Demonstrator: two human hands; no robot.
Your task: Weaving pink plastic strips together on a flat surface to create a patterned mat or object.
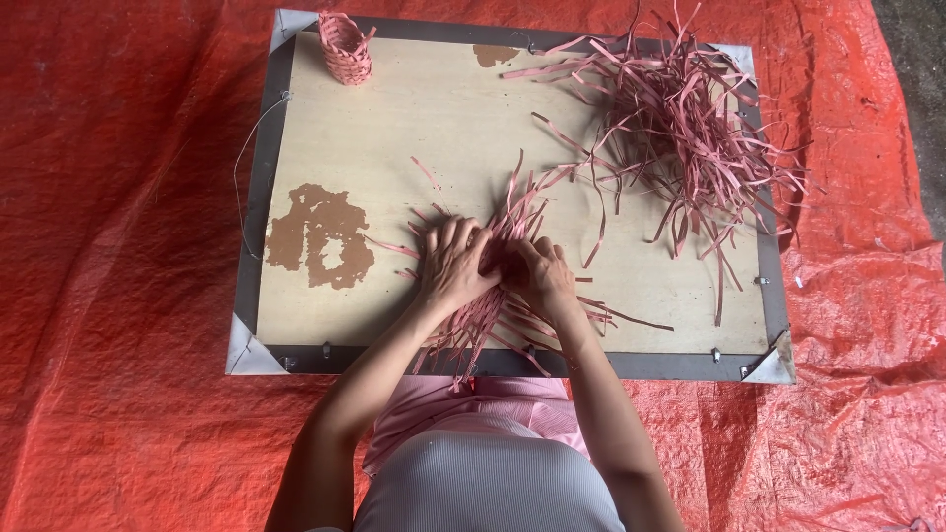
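My left hand [450, 264] and my right hand [540, 279] press side by side on a flat woven piece of pink strips [490, 310] near the front edge of a pale wooden board [394, 148]. Fingers of both hands are bent onto the strips where they cross. Loose strip ends fan out from under my hands, away from me and toward me. A small finished pink woven basket [345, 46] stands upright at the board's far left corner.
A big loose heap of pink strips [690, 123] lies on the board's far right. The board has a grey metal frame [258, 197] with brown worn patches [320, 236]. Red tarpaulin [118, 246] covers the ground all around.
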